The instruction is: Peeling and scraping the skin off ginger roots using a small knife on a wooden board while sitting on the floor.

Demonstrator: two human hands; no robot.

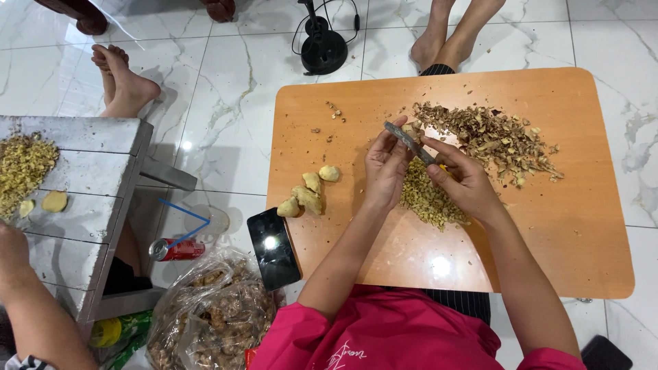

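- Lower left of the frame: our bag (pixel 212 315) of ginger looks full, so much seems left.
- Centre: our left hand (pixel 385 168) is curled tight round a ginger piece (pixel 411 128); our right hand (pixel 466 181) grips the knife (pixel 409 142).
- Beside them: peeled lumps (pixel 308 193) and a chopped pile (pixel 428 199).
- Upper right: peelings (pixel 490 140) heaped on the board (pixel 569 233).

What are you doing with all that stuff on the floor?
A person in a pink top sits at an orange board and peels ginger. The right hand holds a knife against a small ginger piece pinched in the left hand. Brown peelings are heaped past the hands, chopped yellow bits lie under them, and peeled ginger chunks wait to the left. Another person's arm rests at a grey bench with more chopped ginger.
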